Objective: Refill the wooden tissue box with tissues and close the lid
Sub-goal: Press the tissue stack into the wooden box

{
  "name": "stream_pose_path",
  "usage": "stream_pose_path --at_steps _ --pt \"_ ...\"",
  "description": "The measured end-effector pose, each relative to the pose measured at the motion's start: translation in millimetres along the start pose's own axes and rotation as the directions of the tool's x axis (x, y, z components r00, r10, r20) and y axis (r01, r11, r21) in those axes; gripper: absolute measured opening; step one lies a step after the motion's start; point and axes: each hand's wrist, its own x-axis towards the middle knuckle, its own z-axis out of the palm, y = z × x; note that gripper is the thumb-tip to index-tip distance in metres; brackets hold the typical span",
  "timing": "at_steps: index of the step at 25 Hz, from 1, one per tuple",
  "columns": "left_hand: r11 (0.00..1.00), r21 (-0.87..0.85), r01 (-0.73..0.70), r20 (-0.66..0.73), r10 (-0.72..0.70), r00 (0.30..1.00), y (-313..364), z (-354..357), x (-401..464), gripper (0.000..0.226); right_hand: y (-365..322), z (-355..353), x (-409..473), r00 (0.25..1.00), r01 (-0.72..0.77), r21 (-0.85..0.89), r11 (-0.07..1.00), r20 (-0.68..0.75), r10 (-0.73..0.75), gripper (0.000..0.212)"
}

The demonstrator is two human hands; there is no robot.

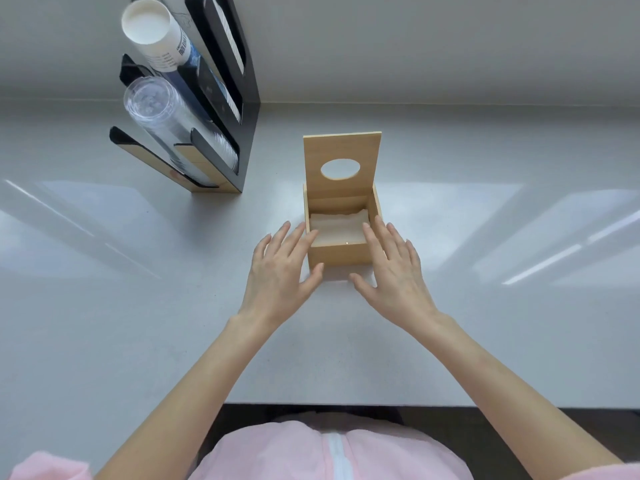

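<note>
A small wooden tissue box (339,253) stands on the white counter in the middle of the view. Its hinged lid (342,147), with an oval hole, stands upright at the back. A stack of white tissues (337,226) lies inside the box. My left hand (282,268) is at the box's left front corner, fingers spread, fingertips over the rim. My right hand (393,263) mirrors it at the right front corner, fingers spread. Neither hand holds anything.
A black and wood cup dispenser (221,109) stands at the back left, holding a stack of white paper cups (156,34) and a stack of clear plastic cups (162,116). The counter's front edge (346,405) runs near my body. A wall rises behind.
</note>
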Motion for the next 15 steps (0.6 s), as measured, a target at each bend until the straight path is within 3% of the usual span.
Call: stream_pose_path --at_steps 8,15 --pt "1.000 -0.006 0.027 0.036 -0.027 0.999 -9 2 -38 0.065 -15 26 -39 0.993 -0.120 -0.015 0.993 -0.013 0.120 0.074" --pt "0.987 -0.008 0.161 0.105 -0.160 0.982 11 2 -77 0.081 -6 31 -77 0.996 -0.091 -0.050 0.995 0.016 0.092 0.074"
